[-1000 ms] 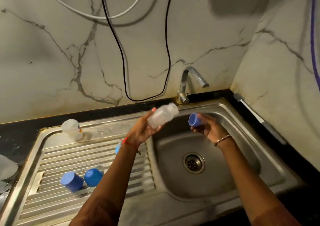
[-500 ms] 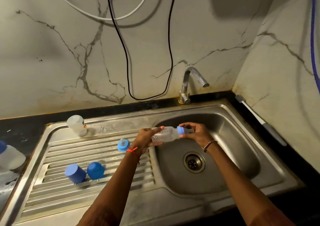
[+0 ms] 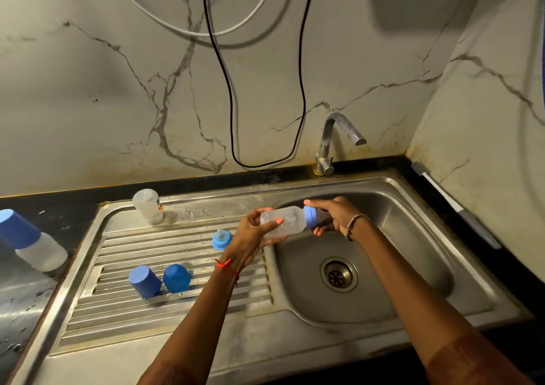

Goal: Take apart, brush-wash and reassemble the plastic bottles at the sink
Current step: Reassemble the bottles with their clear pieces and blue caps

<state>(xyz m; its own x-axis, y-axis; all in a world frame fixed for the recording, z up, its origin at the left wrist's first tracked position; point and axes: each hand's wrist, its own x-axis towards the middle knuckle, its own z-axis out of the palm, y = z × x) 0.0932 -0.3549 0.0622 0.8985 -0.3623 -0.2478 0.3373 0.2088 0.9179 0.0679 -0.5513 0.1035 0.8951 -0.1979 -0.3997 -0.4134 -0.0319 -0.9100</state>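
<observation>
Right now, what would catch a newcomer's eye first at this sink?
Both hands meet above the left edge of the basin: the left hand holds a clear bottle sideways, the right hand grips its blue collar. Then two blue caps lie side by side on the ribbed drainboard.

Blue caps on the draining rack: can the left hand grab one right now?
Probably not yet. The left hand is busy gripping the clear bottle. Nothing covers the blue caps beside that arm on the draining rack, so once the bottle is put down, it looks like an easy reach.
</observation>
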